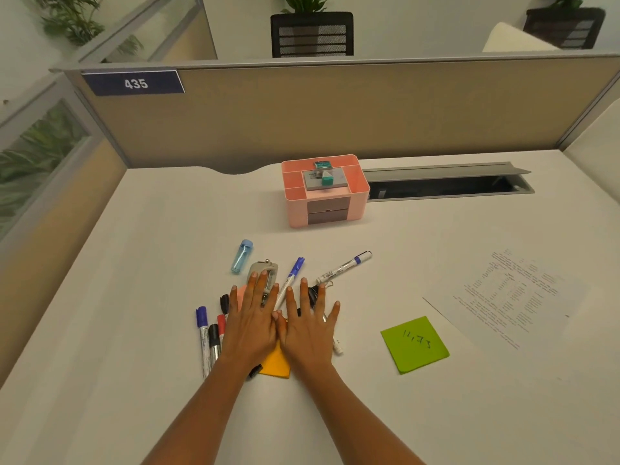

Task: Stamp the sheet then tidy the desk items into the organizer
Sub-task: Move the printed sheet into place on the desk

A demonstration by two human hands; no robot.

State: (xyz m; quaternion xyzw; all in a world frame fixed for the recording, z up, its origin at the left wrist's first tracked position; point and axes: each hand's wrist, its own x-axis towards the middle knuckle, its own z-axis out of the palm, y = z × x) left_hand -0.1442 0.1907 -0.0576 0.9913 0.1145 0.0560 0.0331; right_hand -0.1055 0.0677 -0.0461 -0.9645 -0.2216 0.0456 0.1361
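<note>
Both hands lie flat with spread fingers, thumbs touching, on a cluster of desk items. The left hand [250,317] covers part of a gray metal tool [265,271]; the right hand [310,325] covers a black binder clip [312,293]. The printed sheet [510,297] lies well to the right of them, turned at an angle to the tabletop [134,263] edge. Two markers [292,276] beyond the fingertips point away and rightward. The pink organizer [322,196] stands far ahead, bare tabletop between.
</note>
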